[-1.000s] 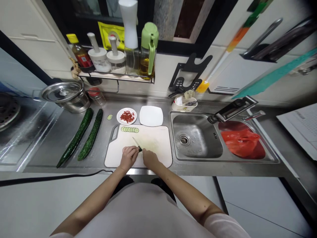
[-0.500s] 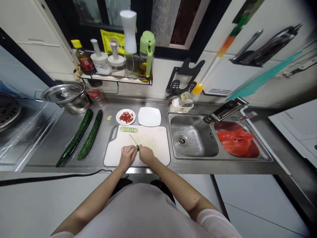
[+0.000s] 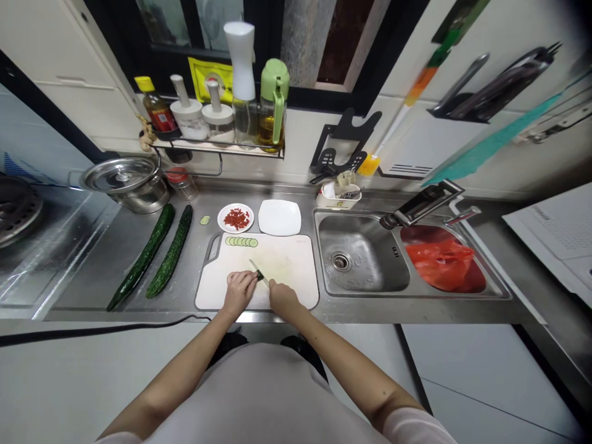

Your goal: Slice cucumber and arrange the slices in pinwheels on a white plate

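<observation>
A white cutting board (image 3: 213,290) lies on the steel counter. On it my left hand (image 3: 239,292) is closed over a short dark-green piece of cucumber (image 3: 259,275), mostly covered by the fingers. My right hand (image 3: 283,298) grips the handle of a small knife (image 3: 254,265), its narrow blade slanting across the cucumber's right end. Toward the board's back edge lies an overlapping row of cucumber slices (image 3: 241,242). Two whole cucumbers (image 3: 143,259) rest on the counter to the left.
Behind the board stand a plate of red bits (image 3: 235,217) and a white square plate (image 3: 279,217). A cucumber end (image 3: 205,220) lies nearby. The sink (image 3: 365,253) is at the right, with a red bag (image 3: 439,262) in its side basin. A lidded pot (image 3: 127,182) stands back left.
My right hand and the knife moved forward and left, then came back toward me and to the right. My left hand stays on the cucumber piece. The view shifted slightly.
</observation>
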Demonstrator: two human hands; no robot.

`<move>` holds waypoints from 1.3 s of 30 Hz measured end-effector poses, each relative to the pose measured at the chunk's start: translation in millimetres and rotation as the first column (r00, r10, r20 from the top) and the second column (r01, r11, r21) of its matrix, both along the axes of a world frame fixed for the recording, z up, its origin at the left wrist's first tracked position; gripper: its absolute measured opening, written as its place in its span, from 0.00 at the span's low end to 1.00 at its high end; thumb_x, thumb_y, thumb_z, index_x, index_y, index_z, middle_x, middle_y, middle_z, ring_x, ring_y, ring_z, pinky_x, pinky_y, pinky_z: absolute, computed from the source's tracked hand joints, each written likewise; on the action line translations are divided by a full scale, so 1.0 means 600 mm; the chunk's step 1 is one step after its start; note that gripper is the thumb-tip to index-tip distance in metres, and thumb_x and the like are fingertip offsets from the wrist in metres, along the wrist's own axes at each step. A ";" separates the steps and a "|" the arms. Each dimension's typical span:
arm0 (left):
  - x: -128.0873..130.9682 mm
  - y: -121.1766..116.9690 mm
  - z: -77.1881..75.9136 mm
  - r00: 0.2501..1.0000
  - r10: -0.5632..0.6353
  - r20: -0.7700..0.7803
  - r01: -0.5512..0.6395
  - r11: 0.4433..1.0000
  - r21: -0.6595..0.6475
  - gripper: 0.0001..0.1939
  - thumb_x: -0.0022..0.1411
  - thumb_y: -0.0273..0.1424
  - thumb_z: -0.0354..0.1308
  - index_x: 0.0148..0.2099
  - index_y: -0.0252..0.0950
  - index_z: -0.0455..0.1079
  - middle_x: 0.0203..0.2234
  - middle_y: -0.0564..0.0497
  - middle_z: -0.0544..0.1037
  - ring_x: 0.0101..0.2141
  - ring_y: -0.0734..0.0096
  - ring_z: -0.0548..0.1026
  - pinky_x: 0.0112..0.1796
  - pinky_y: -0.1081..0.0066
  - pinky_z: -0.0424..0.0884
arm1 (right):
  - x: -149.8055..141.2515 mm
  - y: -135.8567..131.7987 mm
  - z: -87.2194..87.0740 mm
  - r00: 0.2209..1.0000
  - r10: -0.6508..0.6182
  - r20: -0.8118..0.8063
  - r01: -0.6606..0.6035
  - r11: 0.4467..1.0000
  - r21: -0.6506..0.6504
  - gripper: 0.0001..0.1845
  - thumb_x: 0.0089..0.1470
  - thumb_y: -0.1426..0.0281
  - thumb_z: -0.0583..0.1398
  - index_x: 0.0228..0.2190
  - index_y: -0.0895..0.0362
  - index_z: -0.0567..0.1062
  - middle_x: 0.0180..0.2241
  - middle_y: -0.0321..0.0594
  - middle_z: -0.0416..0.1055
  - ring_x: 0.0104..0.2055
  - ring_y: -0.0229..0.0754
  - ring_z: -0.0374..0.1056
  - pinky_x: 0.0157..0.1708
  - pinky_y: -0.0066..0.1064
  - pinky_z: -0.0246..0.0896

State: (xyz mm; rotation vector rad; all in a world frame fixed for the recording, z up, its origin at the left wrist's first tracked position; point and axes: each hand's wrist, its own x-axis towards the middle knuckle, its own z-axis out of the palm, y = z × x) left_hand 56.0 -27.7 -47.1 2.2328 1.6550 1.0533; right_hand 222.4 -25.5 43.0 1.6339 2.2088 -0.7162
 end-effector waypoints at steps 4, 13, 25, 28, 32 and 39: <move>0.001 0.000 0.002 1.000 0.008 -0.003 -0.008 1.000 -0.006 0.10 0.67 0.32 0.50 0.44 0.40 0.72 0.37 0.48 0.80 0.39 0.66 0.74 0.46 0.60 0.60 | 0.013 -0.008 0.006 1.000 -0.010 0.017 0.010 1.000 -0.027 0.15 0.59 0.79 0.47 0.46 0.61 0.66 0.38 0.52 0.74 0.43 0.47 0.72 0.39 0.35 0.64; 0.002 0.001 0.016 0.998 0.042 0.047 -0.040 0.998 -0.041 0.10 0.67 0.34 0.50 0.45 0.40 0.72 0.37 0.48 0.80 0.40 0.64 0.76 0.44 0.61 0.62 | 0.057 0.004 0.031 0.998 -0.023 0.065 0.021 0.999 0.044 0.15 0.62 0.74 0.47 0.47 0.58 0.68 0.39 0.50 0.73 0.41 0.47 0.72 0.37 0.34 0.62; -0.002 0.023 0.062 0.911 0.379 0.163 -0.344 0.916 -0.207 0.15 0.66 0.39 0.47 0.45 0.38 0.71 0.41 0.46 0.78 0.43 0.62 0.73 0.49 0.61 0.62 | 0.095 0.012 -0.004 0.987 -0.011 0.159 -0.064 0.887 0.457 0.19 0.63 0.73 0.50 0.54 0.52 0.67 0.43 0.47 0.68 0.39 0.41 0.65 0.40 0.33 0.54; 0.008 0.034 0.086 0.940 0.326 0.105 -0.299 0.930 -0.213 0.16 0.66 0.40 0.48 0.48 0.40 0.72 0.45 0.46 0.77 0.47 0.61 0.71 0.51 0.60 0.60 | 0.099 0.012 -0.015 0.989 0.009 0.145 -0.084 0.850 0.519 0.19 0.63 0.73 0.50 0.54 0.51 0.68 0.44 0.46 0.68 0.38 0.41 0.63 0.39 0.34 0.53; 0.033 0.054 0.116 0.989 0.142 -0.038 -0.146 0.929 -0.341 0.16 0.64 0.42 0.51 0.49 0.45 0.74 0.48 0.47 0.75 0.51 0.58 0.67 0.53 0.56 0.56 | 0.098 0.013 -0.022 0.992 0.060 0.115 -0.115 0.814 0.569 0.18 0.64 0.72 0.51 0.53 0.50 0.68 0.44 0.45 0.68 0.38 0.42 0.62 0.39 0.34 0.52; 0.063 0.083 0.141 0.998 -0.033 -0.048 0.000 0.827 -0.563 0.12 0.61 0.41 0.56 0.43 0.45 0.77 0.46 0.49 0.77 0.50 0.58 0.69 0.53 0.54 0.52 | 0.098 0.014 -0.024 0.984 0.132 0.124 -0.180 0.770 0.612 0.17 0.64 0.72 0.51 0.53 0.50 0.69 0.44 0.44 0.69 0.37 0.41 0.61 0.38 0.34 0.51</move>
